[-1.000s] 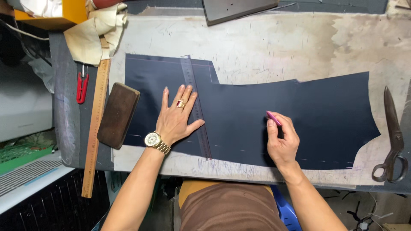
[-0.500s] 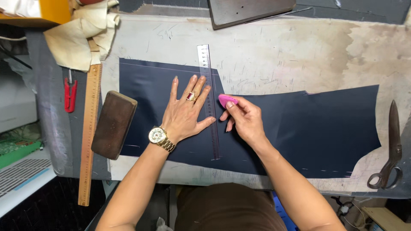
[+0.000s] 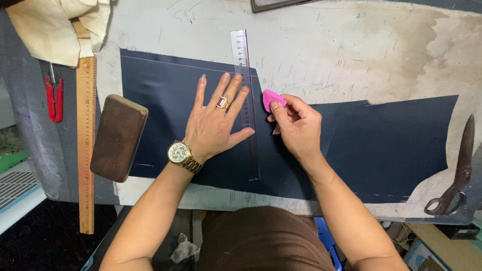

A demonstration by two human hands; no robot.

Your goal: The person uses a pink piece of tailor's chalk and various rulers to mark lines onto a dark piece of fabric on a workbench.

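1. The left hand (image 3: pixel 213 125) lies flat with fingers spread apart, palm down on the dark navy fabric (image 3: pixel 381 145), its fingertips pressing the clear ruler (image 3: pixel 246 100).
2. The right hand (image 3: pixel 296 125) is pinched together on a pink tailor's chalk (image 3: pixel 271 99), whose tip touches the fabric just beside the ruler's right edge.
3. The ruler runs from the near edge of the fabric toward the far edge of the tabletop (image 3: pixel 351 45), its far end overhanging the cloth.
4. The fabric spreads across the middle of the tabletop, close to the near edge.
5. A brown block (image 3: pixel 118 136) rests on the fabric's left end, with a wooden ruler (image 3: pixel 86 145) just beside it.
6. Red thread snips (image 3: pixel 54 95) lie near the left edge.
7. Dark scissors (image 3: pixel 454 175) lie near the right edge, apart from the fabric.
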